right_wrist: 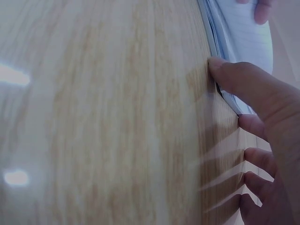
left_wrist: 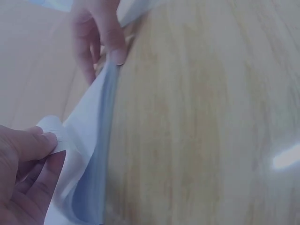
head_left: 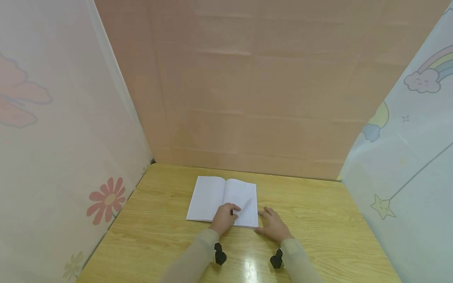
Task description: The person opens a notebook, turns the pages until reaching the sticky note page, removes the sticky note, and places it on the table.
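Observation:
An open notebook (head_left: 207, 198) with white pages lies on the wooden table. My left hand (head_left: 224, 217) reaches over its lower middle and pinches a page (left_wrist: 86, 122) between thumb and fingers; the page curls up from the right-hand half. In the left wrist view the thumb (left_wrist: 44, 143) presses on the folded part of the sheet. Beside the lower right corner is my right hand (head_left: 274, 226), its fingers spread. Its thumb (right_wrist: 239, 79) touches the notebook's bottom edge near that corner, and the index finger is at the right side.
The light wooden table (head_left: 311, 212) extends around the notebook. An orange-tan backdrop (head_left: 247, 98) rises behind the table, with patterned white sheets on the left and right. Each wrist carries a small black device (head_left: 220, 254).

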Tool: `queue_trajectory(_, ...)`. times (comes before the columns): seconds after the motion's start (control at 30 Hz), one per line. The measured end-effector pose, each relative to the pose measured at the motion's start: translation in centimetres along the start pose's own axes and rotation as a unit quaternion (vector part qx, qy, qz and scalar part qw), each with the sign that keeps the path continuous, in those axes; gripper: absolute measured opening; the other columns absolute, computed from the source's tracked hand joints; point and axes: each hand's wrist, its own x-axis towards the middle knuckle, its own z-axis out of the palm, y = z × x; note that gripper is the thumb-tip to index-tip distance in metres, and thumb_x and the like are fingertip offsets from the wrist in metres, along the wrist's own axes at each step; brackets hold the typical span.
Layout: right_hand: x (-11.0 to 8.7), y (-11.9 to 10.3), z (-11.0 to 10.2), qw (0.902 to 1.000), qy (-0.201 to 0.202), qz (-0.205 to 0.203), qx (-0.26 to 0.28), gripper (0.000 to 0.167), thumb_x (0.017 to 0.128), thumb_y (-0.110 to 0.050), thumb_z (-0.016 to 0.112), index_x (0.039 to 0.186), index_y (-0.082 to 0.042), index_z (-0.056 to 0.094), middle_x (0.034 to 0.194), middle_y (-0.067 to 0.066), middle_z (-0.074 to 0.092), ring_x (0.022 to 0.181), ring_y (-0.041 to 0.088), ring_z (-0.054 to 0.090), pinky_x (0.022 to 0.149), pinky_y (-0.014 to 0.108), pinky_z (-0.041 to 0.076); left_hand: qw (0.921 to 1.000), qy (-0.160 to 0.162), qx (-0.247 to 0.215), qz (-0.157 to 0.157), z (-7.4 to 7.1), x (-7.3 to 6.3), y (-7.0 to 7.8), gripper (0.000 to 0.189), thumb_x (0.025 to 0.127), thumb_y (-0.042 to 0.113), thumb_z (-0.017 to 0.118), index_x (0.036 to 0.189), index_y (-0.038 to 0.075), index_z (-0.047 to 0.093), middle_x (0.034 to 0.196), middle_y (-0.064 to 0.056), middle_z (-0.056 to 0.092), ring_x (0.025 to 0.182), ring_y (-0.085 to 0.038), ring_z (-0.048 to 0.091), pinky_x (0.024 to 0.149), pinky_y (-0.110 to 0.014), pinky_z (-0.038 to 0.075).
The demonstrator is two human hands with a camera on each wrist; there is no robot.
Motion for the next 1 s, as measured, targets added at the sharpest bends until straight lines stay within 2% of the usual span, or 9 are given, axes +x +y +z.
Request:
queue_trajectory(0.2, 0.0, 0.0, -0.1, 1.0000, -0.004, 0.000, 0.003, 0.076, 0.073, -0.049, 0.078, 0.136, -0.015, 0.054, 0.153, 0.017, 0.036, 0.143, 0.043, 0.028, 0.107, 0.064, 0.033, 0.9988, 0.012, -0.045, -0.014, -2.1, -0.1, 0.3, 0.021, 0.086, 0.005, 0.068, 0.106, 0.008, 0.071, 0.079, 0.000, 0.058, 0.065, -0.008, 0.050, 0.055, -0.020, 0.044)
queue_trajectory(0.37, 0.0, 0.2, 0.0, 1.0000, -0.005, -0.006, 0.006, 0.076, 0.074, -0.051, 0.077, 0.137, -0.015, 0.053, 0.154, 0.016, 0.035, 0.143, 0.042, 0.027, 0.107, 0.065, 0.033, 0.9978, 0.044, -0.050, -0.005, -3.9, -0.4, 0.6, 0.019, 0.086, 0.007, 0.069, 0.104, 0.009, 0.071, 0.082, 0.000, 0.060, 0.071, -0.009, 0.050, 0.061, -0.019, 0.046)
queue_trajectory(0.63, 0.1, 0.5, 0.1, 0.9999, -0.006, -0.010, -0.006, 0.077, 0.075, -0.052, 0.075, 0.138, -0.015, 0.052, 0.154, 0.015, 0.035, 0.144, 0.041, 0.027, 0.108, 0.064, 0.033, 0.9943, 0.088, -0.059, -0.010, -6.1, -1.4, -0.2, 0.020, 0.084, 0.006, 0.071, 0.103, 0.013, 0.072, 0.094, -0.001, 0.067, 0.079, -0.010, 0.053, 0.068, -0.018, 0.049)
queue_trajectory(0.8, 0.1, 0.6, 0.1, 0.9999, -0.008, -0.012, -0.002, 0.077, 0.074, -0.052, 0.076, 0.138, -0.016, 0.052, 0.154, 0.015, 0.035, 0.144, 0.042, 0.027, 0.108, 0.064, 0.033, 0.9921, 0.106, -0.056, -0.037, -7.2, -1.9, -0.8, 0.020, 0.083, 0.008, 0.072, 0.102, 0.015, 0.072, 0.101, -0.001, 0.068, 0.079, -0.010, 0.053, 0.066, -0.018, 0.047)
queue_trajectory(1.0, 0.2, 0.7, 0.3, 0.9999, -0.007, -0.012, 0.003, 0.077, 0.074, -0.052, 0.076, 0.137, -0.016, 0.052, 0.154, 0.015, 0.035, 0.143, 0.042, 0.028, 0.107, 0.064, 0.034, 0.9894, 0.125, -0.059, -0.045, -8.4, -2.3, -1.6, 0.020, 0.082, 0.006, 0.072, 0.102, 0.010, 0.073, 0.103, -0.007, 0.069, 0.076, -0.012, 0.052, 0.061, -0.018, 0.045)
